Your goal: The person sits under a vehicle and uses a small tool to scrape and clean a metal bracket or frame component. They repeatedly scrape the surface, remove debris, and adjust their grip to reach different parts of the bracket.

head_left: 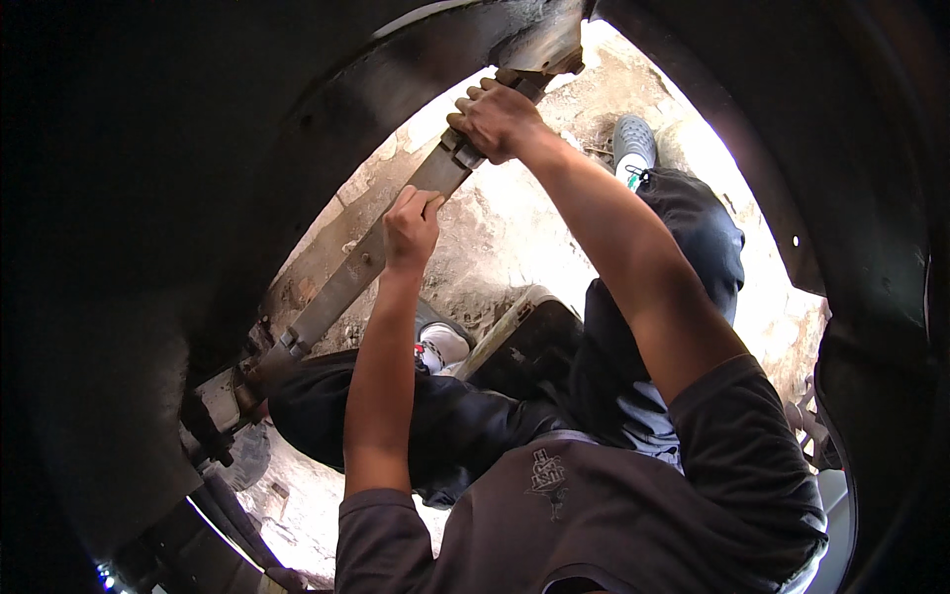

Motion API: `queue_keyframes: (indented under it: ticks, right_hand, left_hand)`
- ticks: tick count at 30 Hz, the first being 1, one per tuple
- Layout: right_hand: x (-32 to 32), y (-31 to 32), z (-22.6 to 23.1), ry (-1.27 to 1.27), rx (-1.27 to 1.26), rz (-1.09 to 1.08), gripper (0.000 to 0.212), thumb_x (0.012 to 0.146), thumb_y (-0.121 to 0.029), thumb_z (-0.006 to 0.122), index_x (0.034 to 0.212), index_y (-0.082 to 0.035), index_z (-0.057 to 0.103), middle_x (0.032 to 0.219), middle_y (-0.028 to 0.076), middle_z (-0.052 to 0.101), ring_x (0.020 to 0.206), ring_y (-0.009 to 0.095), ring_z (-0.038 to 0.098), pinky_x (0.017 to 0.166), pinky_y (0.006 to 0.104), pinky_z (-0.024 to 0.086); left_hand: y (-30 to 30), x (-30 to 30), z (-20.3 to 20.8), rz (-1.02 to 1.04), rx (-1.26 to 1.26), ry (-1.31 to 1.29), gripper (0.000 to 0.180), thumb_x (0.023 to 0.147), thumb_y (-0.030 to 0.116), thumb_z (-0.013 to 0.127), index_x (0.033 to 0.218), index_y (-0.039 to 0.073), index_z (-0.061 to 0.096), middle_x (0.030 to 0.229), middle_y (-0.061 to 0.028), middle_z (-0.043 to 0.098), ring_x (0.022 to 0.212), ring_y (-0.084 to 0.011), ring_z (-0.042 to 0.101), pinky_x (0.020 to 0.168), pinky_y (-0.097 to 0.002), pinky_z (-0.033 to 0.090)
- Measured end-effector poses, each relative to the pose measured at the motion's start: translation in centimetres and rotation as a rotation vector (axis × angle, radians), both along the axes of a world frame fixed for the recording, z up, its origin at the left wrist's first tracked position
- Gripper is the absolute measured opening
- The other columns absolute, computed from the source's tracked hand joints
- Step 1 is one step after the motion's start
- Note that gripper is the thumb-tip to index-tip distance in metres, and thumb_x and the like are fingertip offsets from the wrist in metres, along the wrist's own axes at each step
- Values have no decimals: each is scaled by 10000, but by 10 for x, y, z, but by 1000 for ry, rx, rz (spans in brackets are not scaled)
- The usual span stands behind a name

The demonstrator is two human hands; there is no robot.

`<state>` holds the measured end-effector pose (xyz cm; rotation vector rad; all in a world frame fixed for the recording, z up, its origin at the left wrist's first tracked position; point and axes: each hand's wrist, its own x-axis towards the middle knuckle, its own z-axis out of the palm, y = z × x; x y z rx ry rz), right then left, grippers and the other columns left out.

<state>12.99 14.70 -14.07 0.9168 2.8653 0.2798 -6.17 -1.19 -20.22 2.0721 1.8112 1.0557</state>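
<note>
A long flat metal leaf spring (341, 292) runs slantwise from the lower left up to the dark metalwork at the top. My right hand (498, 121) is closed around its upper part, just above a metal clip (461, 148), with the fingers curled over the far side. Lower down, my left hand (411, 230) makes a fist against the spring's near edge, thumb on top. What this fist holds, if anything, is hidden. Another clip (293, 342) sits further down the spring, near its lower mount (220, 411).
Dark curved panels (109, 247) surround the opening on both sides. A metal bracket (542, 45) hangs at the top. My bent legs (465, 421) and shoes (633, 144) are beneath my arms, over rough, brightly lit ground (515, 218). A dark block-like object (529, 346) lies between my legs.
</note>
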Motion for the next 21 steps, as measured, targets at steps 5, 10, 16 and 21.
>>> queue_keyframes:
  ticks: [5, 10, 16, 21]
  right_hand:
    - [1, 1, 3, -15, -15, -2, 250, 948, -222, 599, 1172, -184, 703, 1108, 34, 686, 1139, 201, 640, 1026, 358, 452]
    - [-1, 1, 5, -3, -45, -15, 250, 932, -207, 623, 1166, -182, 709, 1125, 33, 691, 1152, 198, 638, 1034, 357, 448]
    - [0, 0, 8, 4, -47, -13, 256, 911, -209, 648, 1157, -186, 716, 1115, 32, 701, 1155, 197, 645, 1038, 354, 444]
    - [-1, 2, 5, 11, -45, 0, 272, 891, -216, 669, 1156, -178, 718, 1092, 31, 704, 1150, 202, 650, 1027, 367, 457]
  left_hand:
    - [-6, -11, 7, -48, -12, 13, 45, 904, 59, 745, 896, 16, 732, 869, -143, 671, 803, -371, 683, 709, -435, 559]
    - [18, 4, 13, -86, -29, 24, 46, 909, 65, 739, 917, 22, 728, 890, -147, 676, 821, -384, 684, 720, -441, 562]
    - [46, 20, 18, -91, -1, -6, 59, 911, 77, 742, 921, 21, 727, 913, -150, 685, 818, -389, 687, 719, -443, 562]
    - [32, 19, 15, -73, 20, -38, 57, 903, 70, 752, 918, 20, 729, 887, -147, 670, 810, -381, 687, 716, -441, 563]
